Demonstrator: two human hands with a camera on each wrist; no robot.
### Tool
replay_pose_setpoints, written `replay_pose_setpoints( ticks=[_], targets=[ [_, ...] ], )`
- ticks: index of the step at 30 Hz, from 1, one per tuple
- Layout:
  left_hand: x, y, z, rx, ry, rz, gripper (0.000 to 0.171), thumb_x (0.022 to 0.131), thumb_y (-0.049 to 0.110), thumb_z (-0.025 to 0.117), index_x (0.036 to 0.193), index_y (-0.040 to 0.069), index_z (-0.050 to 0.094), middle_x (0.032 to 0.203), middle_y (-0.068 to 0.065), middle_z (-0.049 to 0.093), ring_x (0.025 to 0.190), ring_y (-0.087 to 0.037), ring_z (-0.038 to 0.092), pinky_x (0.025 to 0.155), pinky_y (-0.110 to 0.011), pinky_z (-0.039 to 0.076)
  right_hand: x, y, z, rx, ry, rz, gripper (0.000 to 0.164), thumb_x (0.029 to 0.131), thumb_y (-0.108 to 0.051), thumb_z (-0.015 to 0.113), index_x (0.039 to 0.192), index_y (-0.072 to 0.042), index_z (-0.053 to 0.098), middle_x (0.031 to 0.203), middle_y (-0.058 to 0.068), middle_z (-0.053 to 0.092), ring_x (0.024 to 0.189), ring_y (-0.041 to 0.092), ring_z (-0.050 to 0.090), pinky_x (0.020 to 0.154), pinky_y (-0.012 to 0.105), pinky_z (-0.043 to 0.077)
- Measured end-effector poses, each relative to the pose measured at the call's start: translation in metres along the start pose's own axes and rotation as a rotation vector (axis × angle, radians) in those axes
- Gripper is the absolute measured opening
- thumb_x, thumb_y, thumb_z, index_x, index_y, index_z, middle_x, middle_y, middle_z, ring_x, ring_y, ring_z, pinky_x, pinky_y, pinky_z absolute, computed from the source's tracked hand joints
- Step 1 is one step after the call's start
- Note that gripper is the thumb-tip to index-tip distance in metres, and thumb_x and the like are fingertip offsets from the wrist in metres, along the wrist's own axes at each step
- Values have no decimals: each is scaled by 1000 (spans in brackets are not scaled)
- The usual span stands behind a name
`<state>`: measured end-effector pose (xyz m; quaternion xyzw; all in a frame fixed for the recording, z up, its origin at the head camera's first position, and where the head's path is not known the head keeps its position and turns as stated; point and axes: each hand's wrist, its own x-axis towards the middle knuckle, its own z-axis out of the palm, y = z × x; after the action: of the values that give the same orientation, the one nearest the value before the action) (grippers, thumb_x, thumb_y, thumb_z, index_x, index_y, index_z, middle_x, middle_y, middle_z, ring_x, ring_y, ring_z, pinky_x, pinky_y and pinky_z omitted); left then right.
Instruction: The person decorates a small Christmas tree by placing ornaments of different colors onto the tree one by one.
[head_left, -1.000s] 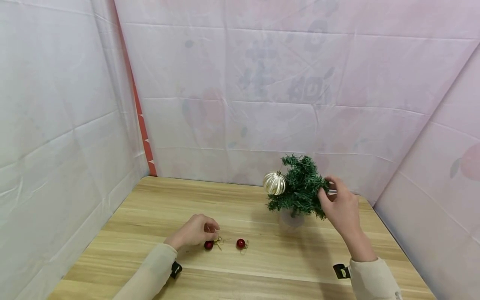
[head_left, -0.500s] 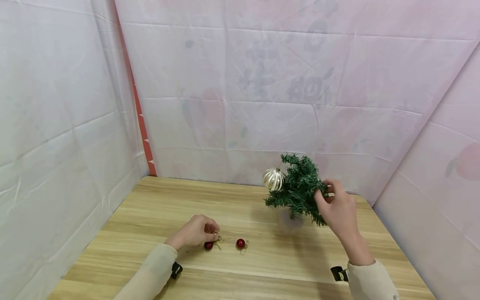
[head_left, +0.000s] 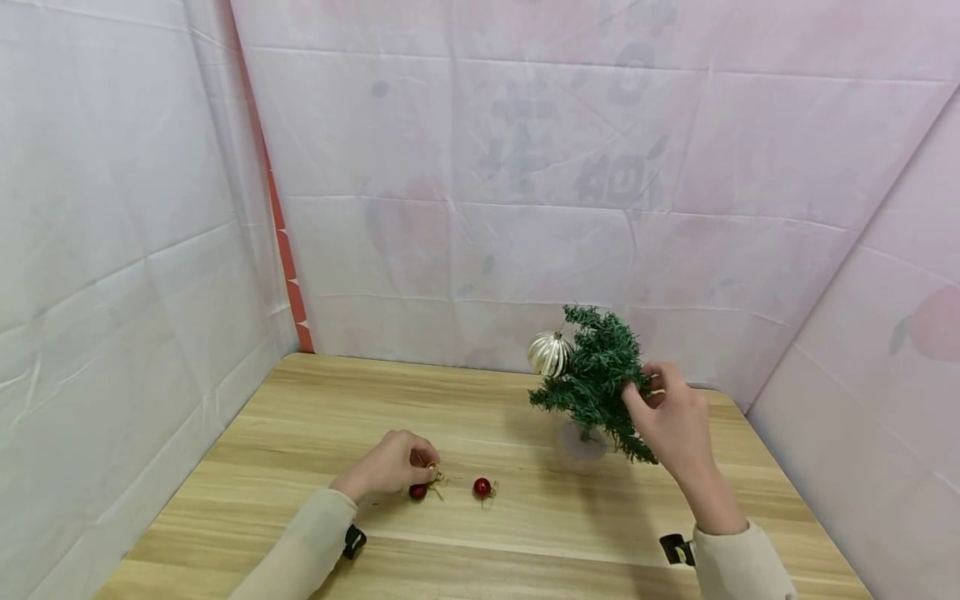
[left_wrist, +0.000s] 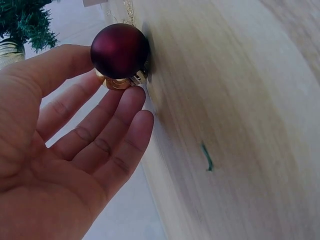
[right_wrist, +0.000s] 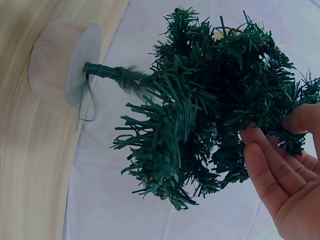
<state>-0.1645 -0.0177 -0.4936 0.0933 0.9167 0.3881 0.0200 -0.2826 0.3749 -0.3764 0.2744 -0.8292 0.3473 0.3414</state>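
A small artificial Christmas tree stands on the wooden table, its pale round base below a thin green trunk. My right hand pinches one of its right-hand branches between thumb and fingers. From an upper left branch hangs a ribbed pale-gold bauble. At the left, low over the tabletop, my left hand holds a dark matte red bauble by its gold cap end, thumb and fingertips around it. A shiny red bauble with a gold cord lies just right of that hand.
The wooden table is enclosed by pale printed cloth at the back and both sides. A short green scrap lies on the wood near my left hand.
My right hand has shifted slightly left and toward me, and the right branch has bent lower. The gold bauble has swayed up a little. My left hand has barely moved.
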Motion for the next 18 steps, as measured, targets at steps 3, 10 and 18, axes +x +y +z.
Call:
replay_pose_setpoints(
  ticks=[3, 10, 18],
  targets=[
    [-6, 9, 9, 3, 32, -29, 13, 95, 13, 79, 108, 9, 81, 94, 5, 76, 86, -9, 66, 75, -28, 55, 3, 8, -2, 27, -25, -26, 20, 89, -2, 75, 107, 2, 66, 78, 18, 72, 56, 21, 69, 52, 11, 46],
    [-6, 9, 10, -13, 36, -29, 12, 94, 12, 79, 106, 11, 81, 94, 5, 76, 87, -10, 67, 76, -31, 57, 2, 1, -2, 31, -34, -56, 20, 88, -1, 76, 105, 1, 65, 76, 16, 71, 56, 22, 69, 49, 15, 46],
    [-5, 15, 7, -13, 58, -16, 11, 95, 11, 78, 106, 9, 80, 91, 6, 73, 83, -10, 64, 72, -27, 54, 1, -8, -3, 22, -33, -89, 22, 86, 0, 78, 104, 3, 66, 74, 12, 69, 54, 18, 66, 49, 16, 44]
  ],
)
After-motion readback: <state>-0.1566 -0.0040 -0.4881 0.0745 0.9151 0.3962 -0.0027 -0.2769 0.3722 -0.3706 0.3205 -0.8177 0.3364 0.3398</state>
